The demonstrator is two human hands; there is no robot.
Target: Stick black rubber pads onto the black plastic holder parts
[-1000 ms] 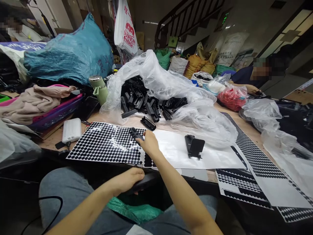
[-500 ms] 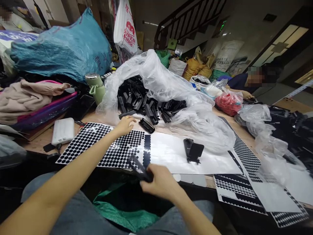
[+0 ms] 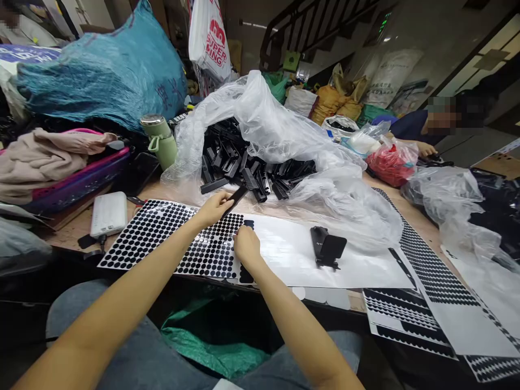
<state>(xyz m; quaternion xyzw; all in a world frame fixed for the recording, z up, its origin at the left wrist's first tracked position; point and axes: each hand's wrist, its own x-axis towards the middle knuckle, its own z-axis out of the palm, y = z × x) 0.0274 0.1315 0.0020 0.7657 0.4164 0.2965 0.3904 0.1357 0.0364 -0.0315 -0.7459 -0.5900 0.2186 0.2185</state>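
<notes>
My left hand (image 3: 214, 208) grips a long black plastic piece (image 3: 234, 201), held tilted above the upper edge of a white sheet of round black stickers (image 3: 162, 233). Close to its right, my right hand (image 3: 247, 245) has its fingers closed at the right side of the dots, over a strip of overlapping black stickers (image 3: 246, 274). What its fingertips pinch, if anything, is hidden. Beyond the hands, many similar black plastic pieces (image 3: 254, 184) spill from a clear plastic bag (image 3: 276, 116). A black stand-like holder (image 3: 328, 246) rests on the white backing paper (image 3: 284, 254) at the right.
A white power bank (image 3: 109, 214) and a green flask (image 3: 159, 142) stand at the left, near a purple basket (image 3: 81, 181). More sticker sheets (image 3: 439, 276) overhang the table's right front. A green bag (image 3: 215, 338) hangs open below. Another person (image 3: 418, 127) works at the far right.
My left hand has picked up the black plastic piece from the table. My right hand no longer holds its black piece and has moved up onto the sticker sheet. The view has shifted slightly.
</notes>
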